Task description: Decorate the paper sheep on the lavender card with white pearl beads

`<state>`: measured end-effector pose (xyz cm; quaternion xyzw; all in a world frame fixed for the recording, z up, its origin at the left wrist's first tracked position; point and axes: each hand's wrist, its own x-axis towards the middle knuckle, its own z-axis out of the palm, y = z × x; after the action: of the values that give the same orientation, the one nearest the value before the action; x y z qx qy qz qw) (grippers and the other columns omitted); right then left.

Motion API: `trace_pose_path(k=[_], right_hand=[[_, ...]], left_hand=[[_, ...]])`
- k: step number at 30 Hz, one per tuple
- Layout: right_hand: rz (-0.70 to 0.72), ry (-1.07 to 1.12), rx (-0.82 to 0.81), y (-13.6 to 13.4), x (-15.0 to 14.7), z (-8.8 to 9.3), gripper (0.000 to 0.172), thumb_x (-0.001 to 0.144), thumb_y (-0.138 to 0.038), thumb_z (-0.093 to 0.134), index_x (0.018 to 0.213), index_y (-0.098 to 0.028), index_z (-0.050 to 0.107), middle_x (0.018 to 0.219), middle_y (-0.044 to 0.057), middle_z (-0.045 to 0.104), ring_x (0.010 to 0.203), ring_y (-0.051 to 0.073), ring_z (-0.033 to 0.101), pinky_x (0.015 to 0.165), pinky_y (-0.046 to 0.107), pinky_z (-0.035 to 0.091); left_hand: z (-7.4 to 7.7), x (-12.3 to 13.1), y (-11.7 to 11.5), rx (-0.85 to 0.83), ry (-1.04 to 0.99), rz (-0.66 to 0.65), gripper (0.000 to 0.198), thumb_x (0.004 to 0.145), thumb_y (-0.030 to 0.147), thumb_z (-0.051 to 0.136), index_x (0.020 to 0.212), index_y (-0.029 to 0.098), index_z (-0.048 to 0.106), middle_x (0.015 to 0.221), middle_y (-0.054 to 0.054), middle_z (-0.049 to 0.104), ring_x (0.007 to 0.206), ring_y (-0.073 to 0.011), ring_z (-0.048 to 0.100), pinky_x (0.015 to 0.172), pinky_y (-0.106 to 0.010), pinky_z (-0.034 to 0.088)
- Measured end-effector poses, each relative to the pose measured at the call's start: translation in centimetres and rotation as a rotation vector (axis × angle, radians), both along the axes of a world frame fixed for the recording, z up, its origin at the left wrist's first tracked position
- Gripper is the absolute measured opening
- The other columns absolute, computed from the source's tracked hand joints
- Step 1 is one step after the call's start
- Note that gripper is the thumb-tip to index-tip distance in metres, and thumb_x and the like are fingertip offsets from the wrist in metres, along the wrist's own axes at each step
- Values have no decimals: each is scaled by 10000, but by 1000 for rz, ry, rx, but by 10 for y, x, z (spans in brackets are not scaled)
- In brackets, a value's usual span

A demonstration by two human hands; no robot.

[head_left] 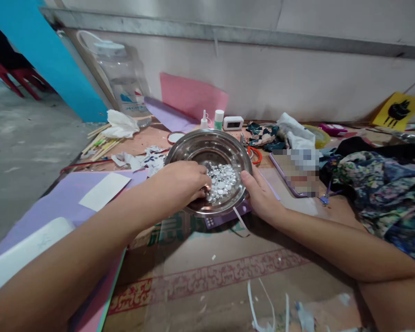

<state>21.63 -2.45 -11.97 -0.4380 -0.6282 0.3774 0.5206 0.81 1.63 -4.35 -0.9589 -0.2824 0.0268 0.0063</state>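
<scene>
Two bare hands meet at a round, shiny steel bowl (207,146) in the centre of the frame, its right half strewn with glossy, pearl-white beads (224,180). The right hand (263,198) clasps the rim, thumb on top; the left hand (188,182) dips inside, fingers curled beside the beads, though whether they pinch one cannot be told. A tilt from the right hand could spill the smooth, rounded beads, and a loose pinch could send one rolling across the brown desk (180,299). Matte lilac paper (64,196) lies flat at left; soft, dark floral cloth (373,198) bunches at right.
</scene>
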Motion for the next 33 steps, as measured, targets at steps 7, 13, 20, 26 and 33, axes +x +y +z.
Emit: trace_pose_path(k=[7,13,20,26,33], right_hand=[[19,46,9,1,1,-2,527,970,-618,442,1370,-289,542,1423,44,578,1368,245,489,1197,465,350],[14,41,31,1,1,-3,539,963,-640,447,1361,-288,539,1421,53,576,1362,244,492,1198,470,350],[10,63,22,2,1,-6,538,953,-650,460,1339,-286,544,1405,56,586,1332,243,516,1181,473,371],[20,69,25,1,1,-5,518,967,-624,452,1351,-288,540,1411,50,581,1339,236,510,1184,465,368],[10,49,19,1,-1,-5,556,951,-649,460,1368,-288,533,1380,53,602,1303,248,535,1153,466,407]], left_hand=[[7,-7,8,44,16,55,164,925,171,565,858,183,715,872,-46,684,835,-206,625,745,-319,440],[7,-8,4,-10,-21,42,216,874,96,565,895,213,745,929,-40,677,862,-199,615,763,-316,439],[3,-2,-1,22,52,-8,194,912,176,582,826,205,753,875,-56,660,797,-196,585,700,-306,419],[3,-2,2,45,61,-6,151,907,201,617,843,201,754,874,-53,660,794,-192,581,691,-304,415],[-2,3,1,40,47,-55,177,898,166,600,778,183,729,798,-45,650,765,-192,589,689,-308,419]])
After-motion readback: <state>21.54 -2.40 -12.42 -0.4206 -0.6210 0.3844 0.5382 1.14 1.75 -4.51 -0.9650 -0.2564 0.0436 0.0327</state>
